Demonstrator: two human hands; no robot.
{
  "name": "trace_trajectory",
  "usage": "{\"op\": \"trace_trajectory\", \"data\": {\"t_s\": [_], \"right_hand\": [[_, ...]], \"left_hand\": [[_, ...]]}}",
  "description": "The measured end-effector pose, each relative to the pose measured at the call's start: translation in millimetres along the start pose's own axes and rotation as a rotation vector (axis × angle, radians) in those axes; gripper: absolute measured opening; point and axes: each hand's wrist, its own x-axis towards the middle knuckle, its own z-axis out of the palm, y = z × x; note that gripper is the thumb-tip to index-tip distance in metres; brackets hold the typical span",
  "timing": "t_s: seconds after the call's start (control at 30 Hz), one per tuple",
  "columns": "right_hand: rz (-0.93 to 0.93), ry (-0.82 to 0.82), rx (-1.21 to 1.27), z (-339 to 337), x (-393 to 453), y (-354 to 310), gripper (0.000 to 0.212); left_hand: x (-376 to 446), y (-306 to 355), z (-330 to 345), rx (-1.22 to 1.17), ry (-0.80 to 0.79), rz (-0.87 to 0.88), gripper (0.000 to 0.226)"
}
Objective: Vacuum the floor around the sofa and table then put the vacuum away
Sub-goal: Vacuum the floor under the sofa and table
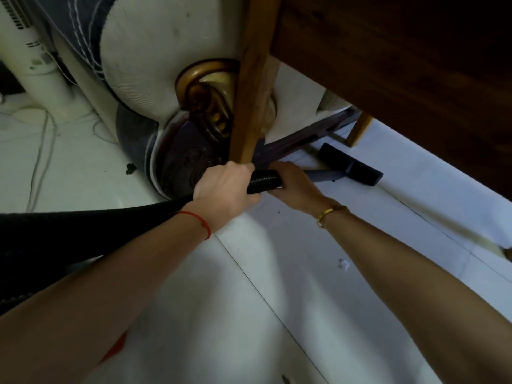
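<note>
Stretching both forearms forward over the pale tiled floor (277, 314), with a scrap of white litter (344, 264) lying nearer than the table leg (249, 106) and unswept. Gripping the black ribbed hose (263, 182) just at the foot of that leg: left hand (224, 189) closed around the hose on the near side, right hand (293, 184) wrapped around its far end where it joins the rigid wand (322, 175). Trailing the rest of the hose back and to the left of the leg, sagging loosely, so judging it soft, light and springy, poor for steering. Judging the wand stiff and smooth, the better place for the forward hand; taking hold at the cuff, as here, probably giving control without kinking the ribs. Running the long axis from the leg's foot away and rightward, low along the floor. Pointing the flat black floor head (350, 164) beyond the leg, crosswise to the wand, lying under the table (388, 65) edge and just beside the sofa (166, 65) base. Resting a dark speck of debris (130, 169) left of the leg.
</note>
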Motion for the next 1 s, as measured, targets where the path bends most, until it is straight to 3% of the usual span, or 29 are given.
{"op": "trace_trajectory", "data": {"t_s": [0.3,0.73,1.0], "right_hand": [[-0.08,0.011,-0.052,15,-30,-63,0.022],[-0.116,0.065,-0.027,36,-77,-165,0.02],[-0.12,0.138,0.002,41,-90,-190,0.021]], "left_hand": [[-65,-24,-22,0.068,0.037,0.014,0.033],[-163,-60,-63,0.194,0.129,0.046,0.03],[-189,-66,-80,0.256,0.147,0.085,0.031]]}}
